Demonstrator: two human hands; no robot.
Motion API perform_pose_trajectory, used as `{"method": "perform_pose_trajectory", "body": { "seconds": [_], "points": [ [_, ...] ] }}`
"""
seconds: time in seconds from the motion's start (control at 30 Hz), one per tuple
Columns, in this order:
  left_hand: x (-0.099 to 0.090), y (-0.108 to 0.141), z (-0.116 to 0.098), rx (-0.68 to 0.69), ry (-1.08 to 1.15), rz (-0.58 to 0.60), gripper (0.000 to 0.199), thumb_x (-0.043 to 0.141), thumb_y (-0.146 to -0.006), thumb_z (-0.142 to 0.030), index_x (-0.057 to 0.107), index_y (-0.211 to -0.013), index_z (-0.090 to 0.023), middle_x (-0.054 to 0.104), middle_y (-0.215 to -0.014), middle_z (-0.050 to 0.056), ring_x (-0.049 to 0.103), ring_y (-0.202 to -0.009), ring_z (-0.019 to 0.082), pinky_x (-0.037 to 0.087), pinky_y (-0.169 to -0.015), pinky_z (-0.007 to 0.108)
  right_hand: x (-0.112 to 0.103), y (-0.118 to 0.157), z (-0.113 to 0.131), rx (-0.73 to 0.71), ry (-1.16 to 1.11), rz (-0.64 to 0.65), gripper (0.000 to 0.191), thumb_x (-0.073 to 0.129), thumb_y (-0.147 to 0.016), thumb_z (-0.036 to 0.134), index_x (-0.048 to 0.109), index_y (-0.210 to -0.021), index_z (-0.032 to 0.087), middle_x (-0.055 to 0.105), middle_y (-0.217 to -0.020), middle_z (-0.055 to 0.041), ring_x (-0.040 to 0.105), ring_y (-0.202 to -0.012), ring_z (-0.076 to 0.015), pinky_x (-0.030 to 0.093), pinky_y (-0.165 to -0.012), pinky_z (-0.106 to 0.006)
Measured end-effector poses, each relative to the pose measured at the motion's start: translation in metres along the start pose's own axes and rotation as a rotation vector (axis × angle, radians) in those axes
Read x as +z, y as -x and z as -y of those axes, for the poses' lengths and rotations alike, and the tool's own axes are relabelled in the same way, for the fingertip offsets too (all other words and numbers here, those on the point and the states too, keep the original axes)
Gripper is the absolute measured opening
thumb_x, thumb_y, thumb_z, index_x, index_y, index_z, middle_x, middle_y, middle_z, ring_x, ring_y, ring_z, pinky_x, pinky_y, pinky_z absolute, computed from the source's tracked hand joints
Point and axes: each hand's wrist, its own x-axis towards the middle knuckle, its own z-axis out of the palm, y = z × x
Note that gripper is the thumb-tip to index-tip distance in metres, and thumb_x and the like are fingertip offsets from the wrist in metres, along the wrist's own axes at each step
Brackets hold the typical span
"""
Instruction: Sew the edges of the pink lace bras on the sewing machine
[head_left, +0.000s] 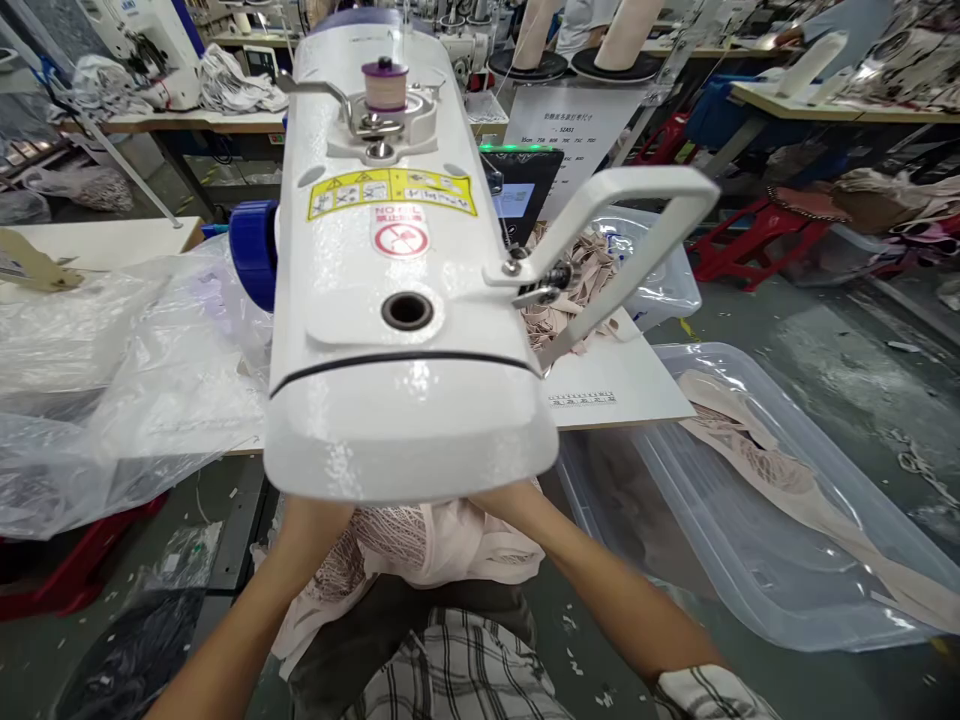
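A white sewing machine (405, 420) fills the middle of the head view, with a purple-ended thread bobbin (385, 88) on top. Under its front end, my left hand (319, 515) and my right hand (506, 497) reach in from either side; the machine head hides the fingers of both. Pale pink lace fabric (442, 545) lies between and below the hands and hangs over my lap. Whether the fingers grip it cannot be seen.
Clear plastic sheeting (150, 370) covers the table at left. A clear tub (720, 540) with pink garment pieces stands at lower right. Behind the machine's lever (645, 250), another clear bin (667, 275) holds pink strips. A red stool (765, 235) stands at right.
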Motion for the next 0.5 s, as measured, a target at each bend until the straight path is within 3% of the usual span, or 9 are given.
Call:
{"method": "perform_pose_trajectory", "body": {
  "seconds": [0.13,0.27,0.4,0.5],
  "points": [
    [-0.004,0.001,0.005,0.025,-0.012,-0.012,0.042,0.04,-0.093,-0.047,0.054,-0.06,-0.024,0.053,-0.06,0.007,0.061,-0.09,0.03,0.05,-0.088,0.044,0.004,0.001,-0.01,-0.018,-0.003,0.009,0.041,0.065,-0.083,0.06,0.059,-0.07,0.021,0.055,-0.067,-0.0017,0.05,-0.068,-0.0185,0.042,-0.063,-0.03],
    [-0.002,0.015,0.027,-0.028,-0.023,-0.023,0.031,0.048,-0.091,-0.048,0.063,-0.084,-0.021,0.062,-0.073,0.007,0.063,-0.092,0.028,0.053,-0.085,0.04,0.005,0.005,-0.018,-0.023,-0.007,-0.001,0.04,0.063,-0.085,0.058,0.061,-0.072,0.021,0.055,-0.067,-0.0001,0.052,-0.07,-0.0182,0.04,-0.063,-0.028],
    [0.023,0.055,0.056,-0.153,0.119,-0.109,0.047,0.05,-0.092,-0.049,0.051,-0.126,-0.017,0.065,-0.113,0.013,0.064,-0.106,0.027,0.053,-0.092,0.041,0.002,0.012,-0.027,-0.019,-0.033,-0.011,0.042,0.06,-0.087,0.054,0.052,-0.065,0.019,0.048,-0.063,0.0025,0.045,-0.062,-0.0139,0.031,-0.058,-0.026],
    [0.049,0.094,0.071,-0.111,0.278,-0.031,0.066,0.051,-0.091,-0.055,0.034,-0.144,-0.02,0.043,-0.147,0.017,0.047,-0.134,0.031,0.042,-0.11,0.047,0.0,0.019,-0.034,-0.012,-0.065,-0.007,0.044,0.06,-0.088,0.051,0.045,-0.063,0.019,0.042,-0.062,0.0038,0.04,-0.059,-0.0117,0.027,-0.056,-0.025]
  ]
}}
